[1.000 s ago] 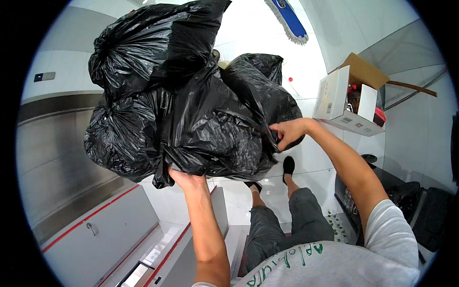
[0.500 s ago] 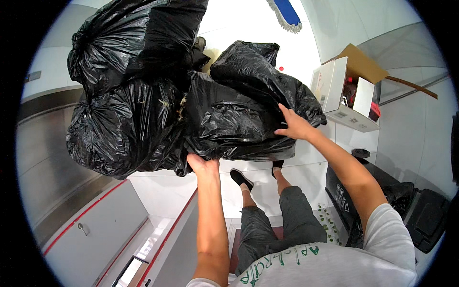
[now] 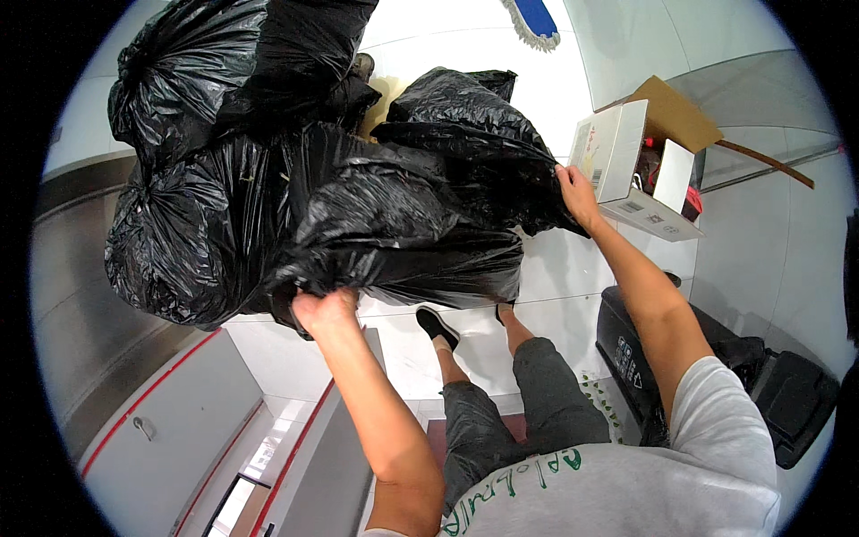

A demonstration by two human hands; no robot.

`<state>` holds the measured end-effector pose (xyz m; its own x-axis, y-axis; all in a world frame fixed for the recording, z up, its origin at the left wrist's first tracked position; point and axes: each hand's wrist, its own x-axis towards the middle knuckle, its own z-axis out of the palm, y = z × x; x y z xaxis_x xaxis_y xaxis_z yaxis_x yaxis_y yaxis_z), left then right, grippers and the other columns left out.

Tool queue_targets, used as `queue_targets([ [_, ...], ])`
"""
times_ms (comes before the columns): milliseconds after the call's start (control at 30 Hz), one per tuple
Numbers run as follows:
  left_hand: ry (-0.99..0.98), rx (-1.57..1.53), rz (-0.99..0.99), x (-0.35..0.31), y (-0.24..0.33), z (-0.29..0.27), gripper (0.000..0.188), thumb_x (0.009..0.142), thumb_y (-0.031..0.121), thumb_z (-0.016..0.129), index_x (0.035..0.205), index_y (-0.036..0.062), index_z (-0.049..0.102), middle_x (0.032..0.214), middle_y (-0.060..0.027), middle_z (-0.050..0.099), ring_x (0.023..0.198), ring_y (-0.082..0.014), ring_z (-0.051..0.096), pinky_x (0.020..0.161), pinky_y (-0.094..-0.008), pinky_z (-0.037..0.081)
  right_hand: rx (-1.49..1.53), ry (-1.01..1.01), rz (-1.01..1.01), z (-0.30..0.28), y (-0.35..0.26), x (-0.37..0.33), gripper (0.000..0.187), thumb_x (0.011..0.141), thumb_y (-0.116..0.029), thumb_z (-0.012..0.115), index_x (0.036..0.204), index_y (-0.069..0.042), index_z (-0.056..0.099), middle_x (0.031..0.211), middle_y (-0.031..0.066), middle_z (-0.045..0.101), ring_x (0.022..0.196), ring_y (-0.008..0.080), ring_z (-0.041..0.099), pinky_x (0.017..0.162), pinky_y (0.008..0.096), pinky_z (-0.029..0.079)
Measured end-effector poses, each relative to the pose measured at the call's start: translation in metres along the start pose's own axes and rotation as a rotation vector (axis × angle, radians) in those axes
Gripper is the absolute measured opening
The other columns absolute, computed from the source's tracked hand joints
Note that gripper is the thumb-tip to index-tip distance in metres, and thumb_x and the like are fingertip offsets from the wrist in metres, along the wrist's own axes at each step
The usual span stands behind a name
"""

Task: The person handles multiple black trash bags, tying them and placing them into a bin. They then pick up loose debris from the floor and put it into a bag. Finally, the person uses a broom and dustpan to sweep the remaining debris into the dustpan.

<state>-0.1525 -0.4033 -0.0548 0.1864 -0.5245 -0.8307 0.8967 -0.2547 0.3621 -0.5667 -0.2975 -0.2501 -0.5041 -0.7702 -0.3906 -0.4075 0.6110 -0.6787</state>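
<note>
Bag (image 3: 376, 206) of black plastic, held spread above white floor (image 3: 559, 268), left hand (image 3: 324, 311) closed on its gathered near edge, right hand (image 3: 580, 199) pinched its right rim, fuller black bags (image 3: 179, 242) sat just left, open carton (image 3: 613, 157) stood near floor's right edge

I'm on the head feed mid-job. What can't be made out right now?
In the head view:
- Contents of the black bags: hidden by the dark plastic.
- Left hand: fingertips hidden by bag folds.
- Uppermost bag: top cut off by the picture's upper edge.
- Blue mop: far end cut off there too.
- Box: contents partly hidden by its flap.
</note>
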Motion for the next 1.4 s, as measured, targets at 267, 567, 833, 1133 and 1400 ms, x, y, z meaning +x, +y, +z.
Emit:
queue_targets([
  [267, -0.119, -0.167, 0.199, 0.003, 0.040, 0.067, 0.045, 0.088, 0.035, 0.038, 0.116, 0.0048, 0.056, 0.124, -0.0126, 0.052, 0.115, -0.0318, 0.047, 0.100, -0.0519, 0.032, 0.360, -0.133, 0.202, 0.006, 0.011, -0.062, 0.040, 0.087, -0.031, 0.051, 0.099, 0.006, 0.058, 0.082, 0.0099, 0.062, 0.073, 0.0148, 0.054, 0.069, 0.0297, 0.043],
  [567, -0.444, -0.351, 0.183, -0.016, -0.019, 0.118, 0.044, 0.090, 0.033, 0.035, 0.116, 0.0028, 0.054, 0.123, -0.0132, 0.053, 0.112, -0.0314, 0.049, 0.099, -0.0492, 0.035, 1.052, -0.111, 0.816, 0.017, -0.007, -0.116, 0.047, 0.093, -0.037, 0.038, 0.114, 0.005, 0.048, 0.104, 0.0126, 0.058, 0.088, 0.0228, 0.058, 0.077, 0.0363, 0.047],
  [833, -0.168, -0.064, -0.094, -0.050, -0.210, 0.067, 0.043, 0.089, 0.033, 0.035, 0.117, 0.0047, 0.052, 0.121, -0.0102, 0.053, 0.110, -0.0280, 0.049, 0.098, -0.0461, 0.036, 1.394, -0.287, 0.471, -0.037, -0.114, 0.024, 0.043, 0.093, -0.034, 0.040, 0.114, 0.002, 0.050, 0.113, 0.0135, 0.056, 0.100, 0.0273, 0.056, 0.090, 0.0415, 0.046],
  [1133, -0.318, 1.150, -0.173, 0.103, -0.322, -0.056, 0.046, 0.087, 0.026, 0.045, 0.126, 0.0011, 0.044, 0.123, -0.0117, 0.051, 0.112, -0.0263, 0.048, 0.096, -0.0348, 0.037, 0.200, -0.805, -0.046, -0.057, -0.288, 0.003, 0.056, 0.091, -0.042, 0.043, 0.119, 0.006, 0.047, 0.115, 0.0185, 0.054, 0.108, 0.0241, 0.051, 0.093, 0.0323, 0.039],
  [1400, -0.887, 1.961, 0.703, 0.019, -0.349, -0.082, 0.054, 0.084, 0.033, 0.050, 0.128, 0.0035, 0.039, 0.133, -0.0148, 0.038, 0.122, -0.0296, 0.034, 0.104, -0.0367, 0.026, 0.349, -0.638, 0.146, -0.065, -0.237, 0.004, 0.050, 0.090, -0.041, 0.044, 0.108, 0.005, 0.051, 0.104, 0.0125, 0.058, 0.094, 0.0190, 0.054, 0.085, 0.0329, 0.042],
])
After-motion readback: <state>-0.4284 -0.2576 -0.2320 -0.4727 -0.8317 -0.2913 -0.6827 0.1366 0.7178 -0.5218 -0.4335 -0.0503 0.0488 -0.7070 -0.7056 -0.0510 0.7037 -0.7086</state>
